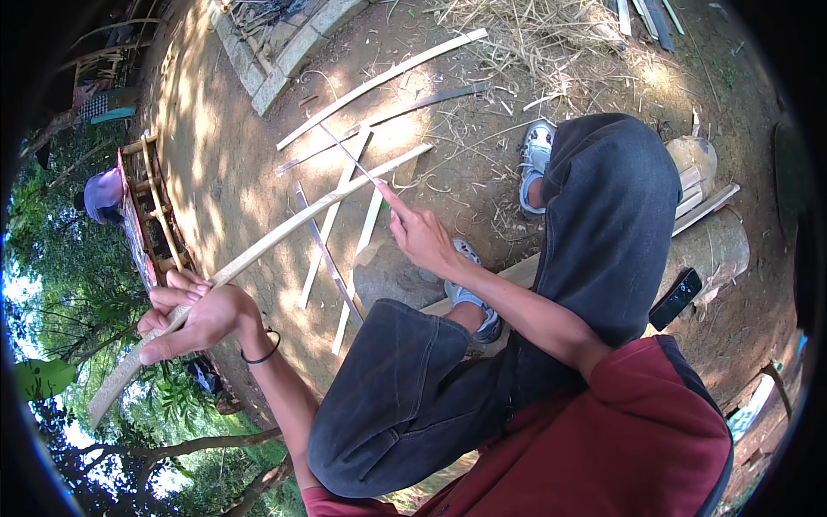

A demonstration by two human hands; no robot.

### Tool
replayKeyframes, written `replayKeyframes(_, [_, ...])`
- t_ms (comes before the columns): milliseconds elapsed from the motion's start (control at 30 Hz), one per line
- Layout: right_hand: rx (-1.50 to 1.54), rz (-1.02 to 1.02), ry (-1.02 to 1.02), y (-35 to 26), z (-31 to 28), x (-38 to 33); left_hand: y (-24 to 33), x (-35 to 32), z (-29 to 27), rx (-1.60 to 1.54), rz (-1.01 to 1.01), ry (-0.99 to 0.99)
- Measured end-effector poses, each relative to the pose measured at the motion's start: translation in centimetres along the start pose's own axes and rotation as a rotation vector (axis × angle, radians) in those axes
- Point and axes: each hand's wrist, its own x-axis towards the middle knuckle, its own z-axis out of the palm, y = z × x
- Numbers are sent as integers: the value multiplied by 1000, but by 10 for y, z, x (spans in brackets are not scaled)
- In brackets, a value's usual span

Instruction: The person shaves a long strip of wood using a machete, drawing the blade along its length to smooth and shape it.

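Note:
A long pale strip of split bamboo or wood (284, 229) slants across the view from lower left to upper middle. My left hand (200, 312) is closed around it toward its near left end, which sticks out past the palm. My right hand (420, 234) grips a knife (349, 156) with a thin, dark blade pointing up and to the left. The forefinger is stretched along the knife, and the handle is hidden in the fist. The blade crosses the strip near its far end; whether it touches cannot be told. A grey stone (388, 277) lies below my right hand.
Several more strips (379, 88) lie on the dirt ahead. Shavings (551, 43) are heaped at the far side, near a block-edged hearth (293, 56). At my right are a log (719, 246) and a black phone (676, 299). A bamboo-framed bench (155, 202) stands at left.

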Motion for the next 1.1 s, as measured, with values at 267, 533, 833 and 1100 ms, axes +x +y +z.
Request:
replayKeyframes(267, [-135,80,19,42,-1,11,0,-2,9,3,-9,17])
replayKeyframes(533, [-148,-3,75,49,2,7,6,-4,10,-1,-27,16])
replayKeyframes(833, [-56,17,55,22,3,-1,4,-1,10,-22,24,-30])
replayKeyframes(1100, [-107,91,58,46,-3,3,12,-10,20,28,12,-32])
